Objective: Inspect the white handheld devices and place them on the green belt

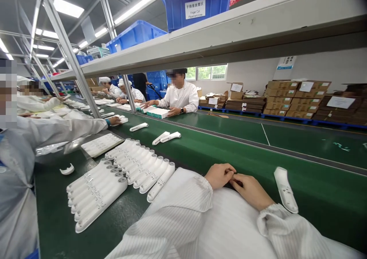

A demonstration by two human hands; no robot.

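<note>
My left hand and my right hand meet at the fingertips in front of my body, at the near edge of the green belt. Their fingers are curled and pressed together; anything between them is too small or hidden to make out. A white curved plastic housing lies to the right of my right hand. Left of my sleeve, several similar white housings stand side by side in a row. A second row of white housings lies nearer, on the dark green table.
Two white housings and a single one lie farther along the belt. A small white curved piece rests at left. A co-worker's arm reaches in from the left. Overhead runs a shelf with blue bins.
</note>
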